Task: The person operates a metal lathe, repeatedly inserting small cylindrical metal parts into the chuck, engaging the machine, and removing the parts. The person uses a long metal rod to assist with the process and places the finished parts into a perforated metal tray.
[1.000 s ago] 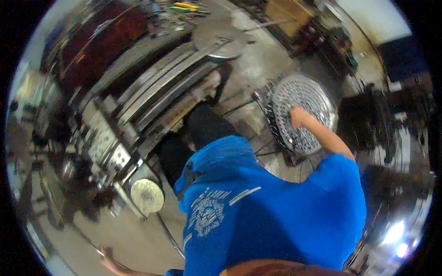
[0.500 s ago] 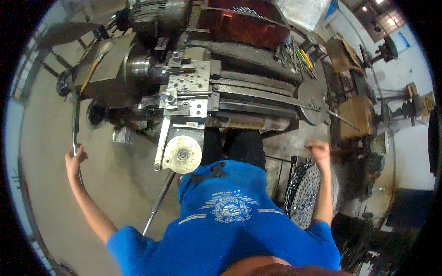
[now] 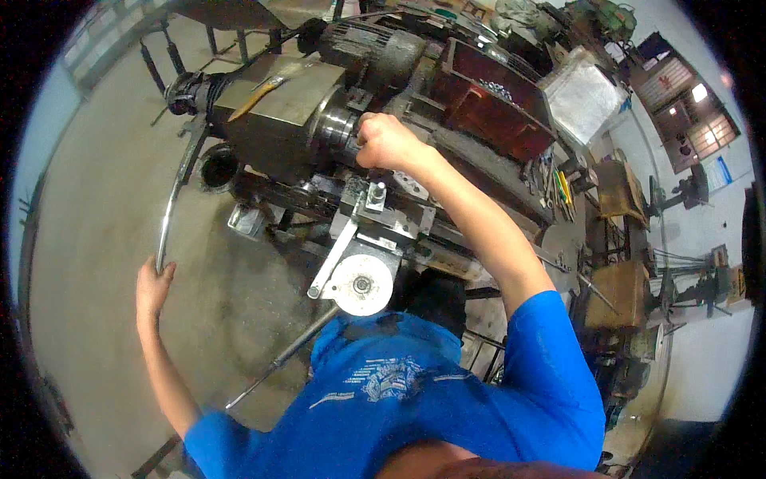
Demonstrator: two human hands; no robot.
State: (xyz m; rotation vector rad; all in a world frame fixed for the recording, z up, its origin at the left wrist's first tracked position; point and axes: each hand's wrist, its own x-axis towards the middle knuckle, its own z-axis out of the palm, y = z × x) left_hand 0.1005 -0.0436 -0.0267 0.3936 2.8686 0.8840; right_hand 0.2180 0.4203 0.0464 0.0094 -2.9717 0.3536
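I stand at a grey metal lathe [image 3: 279, 120]. My right hand [image 3: 387, 142] reaches forward and is closed around a small part at the lathe's chuck [image 3: 339, 128], which hides what the fingers grip. My left hand [image 3: 152, 283] is out to the left, wrapped on the lower end of a long curved metal lever [image 3: 171, 203] that rises to the machine's left end. Below my right arm sit the tool post [image 3: 375, 195] and a round white handwheel [image 3: 361, 285].
A dark red tray [image 3: 495, 104] of small metal parts sits behind the lathe. A thin steel rod [image 3: 279, 359] leans by my leg. Wooden stools [image 3: 618, 295], tools and other machines crowd the right side. Bare concrete floor [image 3: 96, 199] lies to the left.
My right hand has left the round perforated disc on the right and come up to the chuck. My left hand stays on the lever. My view has swung toward the lathe's headstock.
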